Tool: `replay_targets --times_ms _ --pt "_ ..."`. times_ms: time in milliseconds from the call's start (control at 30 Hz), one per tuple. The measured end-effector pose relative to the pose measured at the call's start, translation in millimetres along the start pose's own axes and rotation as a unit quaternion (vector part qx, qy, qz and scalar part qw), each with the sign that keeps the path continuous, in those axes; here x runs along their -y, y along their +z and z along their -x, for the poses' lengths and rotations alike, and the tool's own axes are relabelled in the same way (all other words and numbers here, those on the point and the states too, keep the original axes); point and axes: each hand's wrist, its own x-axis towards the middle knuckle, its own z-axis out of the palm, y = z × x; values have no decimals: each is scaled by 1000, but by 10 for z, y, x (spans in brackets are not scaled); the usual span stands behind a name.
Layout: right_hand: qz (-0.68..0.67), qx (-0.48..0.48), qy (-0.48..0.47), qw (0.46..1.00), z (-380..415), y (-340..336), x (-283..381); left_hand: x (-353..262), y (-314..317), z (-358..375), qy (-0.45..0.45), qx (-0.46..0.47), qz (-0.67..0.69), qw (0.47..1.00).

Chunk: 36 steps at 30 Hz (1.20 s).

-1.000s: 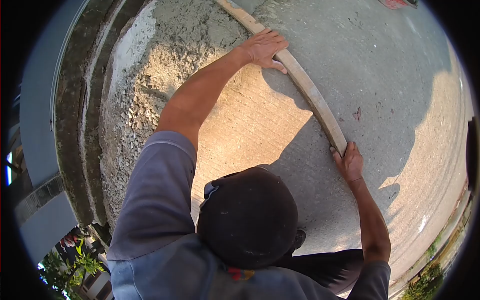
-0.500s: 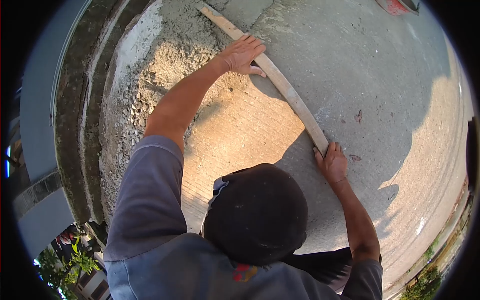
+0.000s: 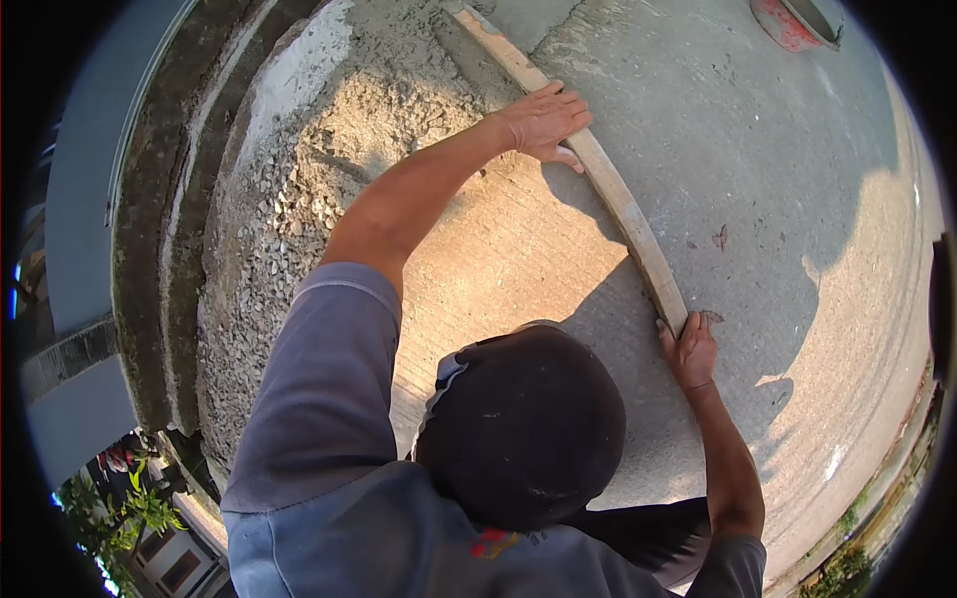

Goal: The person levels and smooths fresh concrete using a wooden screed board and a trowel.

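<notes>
Plank (image 3: 620,196) sits within curled left fingers (image 3: 571,108) and right fingers (image 3: 698,332).

The wooden board (image 3: 628,211) is pale tan with greyish smears. The concrete (image 3: 768,149) is grey in shade and golden tan in sun, lined with fine streaks. Loose gravel (image 3: 267,224) shows mottled grey and off-white. The bucket (image 3: 788,25) is red with grey marks. The cap (image 3: 523,429) is black, the shirt (image 3: 334,369) slate grey-blue with a red-and-yellow emblem (image 3: 490,543), the plant (image 3: 150,510) bright green.
</notes>
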Motion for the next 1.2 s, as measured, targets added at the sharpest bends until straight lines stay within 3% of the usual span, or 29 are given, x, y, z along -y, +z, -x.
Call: replay_targets --times_ms 100,133,167,200,367,400,533,600,733,867,900,967,1067,1167,1200 --pt "-16 44 -29 999 687 -149 -352 -856 -234 367 -14 32 41 999" --pt "-7 54 -43 998 958 -163 -475 -1128 -218 560 3 -52 95 994" --pt "0 65 -58 996 1100 -126 -555 -1353 -83 724 9 -63 62 996" --pt "0 76 -69 995 1091 -48 -563 -1491 -25 868 0 -21 57 998" --pt "0 93 -38 995 607 152 -338 -921 242 886 -2 -52 75 996" --pt "2 89 -32 996 575 135 -285 -814 143 792 -3 11 88 996" --pt "13 24 -34 999 -129 81 -87 -359 88 619 -60 -12 6 998" --pt "16 44 -31 998 95 98 -70 -440 123 627 -81 9 9 997" --pt "20 87 -13 996 587 156 -226 -1012 243 767 -23 9 69 997" --pt "20 76 2 997 265 185 -71 -508 269 652 -1 -33 42 999" --pt "18 58 1 998 62 159 11 -337 134 548 -32 65 62 995" --pt "19 33 -8 999 -256 96 111 -119 -5 456 -62 103 50 992" --pt "31 23 -29 999 -153 80 97 -205 180 540 -71 28 9 997" --pt "32 70 -20 997 459 163 -135 -762 315 687 -14 -49 40 998" --pt "27 82 0 996 522 178 -175 -774 331 606 1 -27 33 999"
